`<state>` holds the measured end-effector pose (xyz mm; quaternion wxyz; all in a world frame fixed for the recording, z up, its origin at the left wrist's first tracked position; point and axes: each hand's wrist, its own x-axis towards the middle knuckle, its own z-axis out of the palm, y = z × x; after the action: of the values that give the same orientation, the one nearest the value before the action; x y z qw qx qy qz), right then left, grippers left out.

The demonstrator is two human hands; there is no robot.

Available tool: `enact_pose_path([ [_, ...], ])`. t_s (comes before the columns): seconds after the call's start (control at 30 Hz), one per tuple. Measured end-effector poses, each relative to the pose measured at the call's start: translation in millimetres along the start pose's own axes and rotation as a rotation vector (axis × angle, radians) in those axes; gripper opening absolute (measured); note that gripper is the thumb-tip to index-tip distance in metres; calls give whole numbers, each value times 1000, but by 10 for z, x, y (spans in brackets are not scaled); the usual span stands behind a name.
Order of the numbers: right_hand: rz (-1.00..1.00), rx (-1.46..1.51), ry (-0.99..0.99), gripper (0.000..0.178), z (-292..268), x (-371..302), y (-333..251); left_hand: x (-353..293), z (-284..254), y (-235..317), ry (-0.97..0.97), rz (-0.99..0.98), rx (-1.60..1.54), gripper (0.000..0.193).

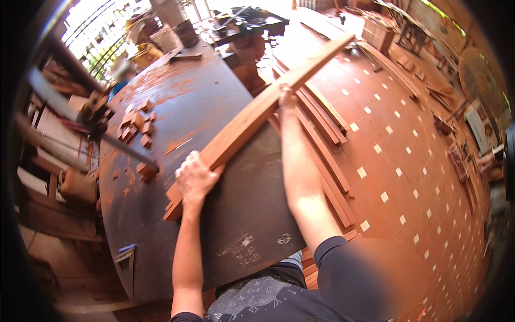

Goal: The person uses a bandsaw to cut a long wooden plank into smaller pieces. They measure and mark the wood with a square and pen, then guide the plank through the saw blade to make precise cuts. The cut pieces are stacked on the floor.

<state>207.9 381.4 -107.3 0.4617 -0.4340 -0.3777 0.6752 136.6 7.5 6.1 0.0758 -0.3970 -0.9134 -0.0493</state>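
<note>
A long reddish-brown wooden beam point(247, 126) lies slantwise over the dark table, its far end reaching past the table's right edge. My left hand point(196, 177) is wrapped over the beam close to its near end, which looks stepped. Farther along, my right hand point(287, 97) grips the beam's side with the arm stretched out. Some of the fingers of both hands are hidden by the wood.
The dark table point(244, 201) carries sawdust and a pile of small wood blocks point(137, 124). A blue-ended square-like tool point(126, 263) lies at its near left corner. Long boards point(322, 121) lie along its right side, above a tiled floor point(399, 188). Another person point(120, 78) is beyond the table.
</note>
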Motion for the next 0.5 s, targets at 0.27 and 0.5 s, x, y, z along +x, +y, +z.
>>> enact_pose_path([
  [0.27,117,132,56,65,-189,-198,-105,6,-19,94,9,8,-43,68],
  [0.5,391,-241,4,84,-296,-378,-355,16,32,17,5,35,-38,68],
])
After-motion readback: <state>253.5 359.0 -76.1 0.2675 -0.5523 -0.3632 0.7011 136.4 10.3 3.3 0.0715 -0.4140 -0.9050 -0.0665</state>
